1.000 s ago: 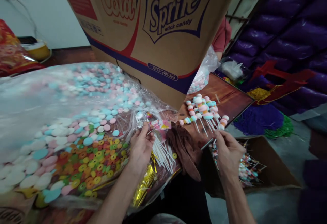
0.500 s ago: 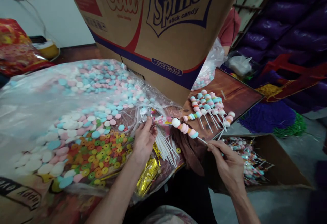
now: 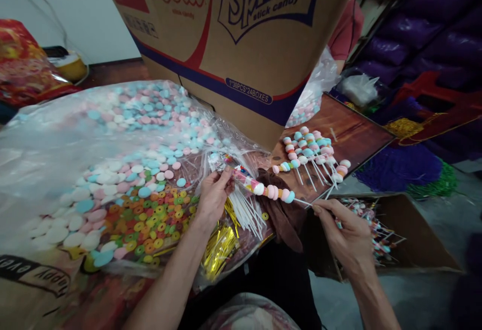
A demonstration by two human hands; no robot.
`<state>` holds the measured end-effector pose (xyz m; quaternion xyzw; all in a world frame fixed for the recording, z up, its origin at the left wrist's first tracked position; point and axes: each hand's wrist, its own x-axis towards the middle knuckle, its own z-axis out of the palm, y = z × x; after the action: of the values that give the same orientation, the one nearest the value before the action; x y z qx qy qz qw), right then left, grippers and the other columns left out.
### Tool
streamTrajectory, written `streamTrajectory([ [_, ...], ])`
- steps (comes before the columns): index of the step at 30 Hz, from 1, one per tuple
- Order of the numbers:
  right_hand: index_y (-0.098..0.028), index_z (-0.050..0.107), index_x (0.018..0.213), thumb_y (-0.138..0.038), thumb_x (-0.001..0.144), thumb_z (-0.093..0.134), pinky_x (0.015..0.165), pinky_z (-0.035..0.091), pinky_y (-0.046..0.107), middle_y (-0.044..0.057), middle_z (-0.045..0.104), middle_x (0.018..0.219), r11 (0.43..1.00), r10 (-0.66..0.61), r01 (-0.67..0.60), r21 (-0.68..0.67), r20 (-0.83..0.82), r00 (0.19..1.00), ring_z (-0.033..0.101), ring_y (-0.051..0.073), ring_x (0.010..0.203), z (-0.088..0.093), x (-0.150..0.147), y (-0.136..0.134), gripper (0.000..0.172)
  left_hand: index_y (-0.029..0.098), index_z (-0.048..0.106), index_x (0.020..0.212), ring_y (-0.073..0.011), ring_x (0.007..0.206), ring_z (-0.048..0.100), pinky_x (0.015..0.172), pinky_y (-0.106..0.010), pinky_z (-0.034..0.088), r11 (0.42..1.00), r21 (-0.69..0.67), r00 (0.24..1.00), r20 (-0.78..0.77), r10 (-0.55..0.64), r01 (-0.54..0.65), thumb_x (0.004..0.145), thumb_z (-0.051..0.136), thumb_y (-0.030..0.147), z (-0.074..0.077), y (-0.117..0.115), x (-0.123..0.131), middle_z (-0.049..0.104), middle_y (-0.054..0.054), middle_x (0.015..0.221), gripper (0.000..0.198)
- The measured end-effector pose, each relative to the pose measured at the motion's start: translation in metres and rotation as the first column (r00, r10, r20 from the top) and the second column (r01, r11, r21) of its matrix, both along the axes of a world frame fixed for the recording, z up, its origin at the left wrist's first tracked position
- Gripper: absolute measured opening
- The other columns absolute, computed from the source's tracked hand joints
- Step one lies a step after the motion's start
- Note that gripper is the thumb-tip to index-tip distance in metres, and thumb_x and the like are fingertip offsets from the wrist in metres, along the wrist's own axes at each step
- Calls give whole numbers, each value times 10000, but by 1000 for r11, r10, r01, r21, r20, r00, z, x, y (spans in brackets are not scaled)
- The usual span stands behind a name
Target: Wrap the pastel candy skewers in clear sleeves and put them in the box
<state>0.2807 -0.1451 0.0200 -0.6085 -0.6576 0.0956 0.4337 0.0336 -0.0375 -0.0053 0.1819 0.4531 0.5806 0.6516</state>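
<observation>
A marshmallow skewer point(image 3: 276, 193) of white, pink, orange and blue pieces lies tilted between my hands. Its white stick is pinched in the fingertips of my right hand point(image 3: 344, 229). My left hand point(image 3: 216, 194) is closed on a printed clear wrapper point(image 3: 241, 175), and the skewer's white end piece sits at or in the wrapper's mouth. Beneath that wrapper lies a bundle of white sticks point(image 3: 248, 217), with gold twist ties point(image 3: 220, 249) nearer to me. Left of my left hand are gummy rings point(image 3: 154, 219) and loose marshmallows point(image 3: 90, 209) on clear plastic.
Finished-looking skewers point(image 3: 311, 149) lie on the brown table point(image 3: 350, 124). A large cardboard carton point(image 3: 211, 69) stands at the back. An open box point(image 3: 417, 239) with wrapped skewers sits low at right. A brown cloth point(image 3: 286, 219) hangs at the table edge. Behind the carton shows a person's sleeve point(image 3: 346, 28).
The skewer's front end has come to the wrapper's mouth and lies flatter. My right hand has shifted slightly right in view, still pinching the stick; my left hand keeps the wrapper.
</observation>
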Motion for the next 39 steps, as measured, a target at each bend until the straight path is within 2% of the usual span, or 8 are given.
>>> streamTrajectory([
  [4,-211,674,866,-202,908,589,659,470,258,5,684,761,999,-40,39,35,31,999,622,146,674,-4,-2,-2,95,122,643,725,-55,553,567,533,-168,455,1000,8,1000,-2,17,-17,535,904,343,0,-1,3,643,19,661,391],
  [9,-213,664,856,-215,909,593,654,479,257,4,676,754,999,-39,40,18,-25,999,619,146,668,-8,-9,-2,89,130,653,786,-86,645,629,637,-203,504,1000,11,1000,0,0,0,590,879,351,-2,-5,10,688,-11,741,372],
  [18,-208,677,846,-259,897,602,669,491,253,11,689,771,999,-26,20,-49,-120,992,647,159,714,-18,-31,0,104,174,558,820,-165,778,715,800,-329,550,997,35,988,138,69,-74,678,831,325,2,-15,22,740,-36,808,343],
  [23,-195,680,798,-327,895,592,570,468,233,-12,629,646,977,-93,40,-211,-248,964,584,132,580,-18,-39,0,186,183,559,856,-183,787,730,847,-365,546,995,7,980,177,96,-98,739,790,348,-1,-16,25,747,-35,804,307],
  [26,-186,671,790,-361,903,577,526,444,225,-27,578,577,959,-129,49,-277,-275,953,542,121,521,-21,-43,-1,229,178,574,874,-209,859,731,851,-369,544,999,-8,983,179,45,-44,760,768,402,0,-17,26,753,-65,844,318],
  [29,-187,663,803,-342,918,560,515,431,218,-28,579,571,971,-60,12,-240,-194,979,534,112,500,-23,-46,-2,219,157,590,873,-241,913,725,832,-366,546,999,10,986,158,-47,46,748,760,468,3,-21,29,751,-103,871,376],
  [34,-202,649,864,-277,939,530,559,457,231,-6,633,625,989,61,-60,-138,-1,998,580,123,527,-22,-54,0,159,146,605,901,-232,870,729,793,-333,544,995,46,991,99,-95,91,718,776,490,8,-29,37,747,-96,848,426],
  [39,-200,642,884,-257,947,499,626,468,247,19,656,688,969,173,-177,-170,-40,984,609,134,589,-19,-71,2,167,144,615,872,-236,848,733,754,-311,540,987,83,983,113,-144,135,723,771,493,11,-31,37,746,-91,832,411],
])
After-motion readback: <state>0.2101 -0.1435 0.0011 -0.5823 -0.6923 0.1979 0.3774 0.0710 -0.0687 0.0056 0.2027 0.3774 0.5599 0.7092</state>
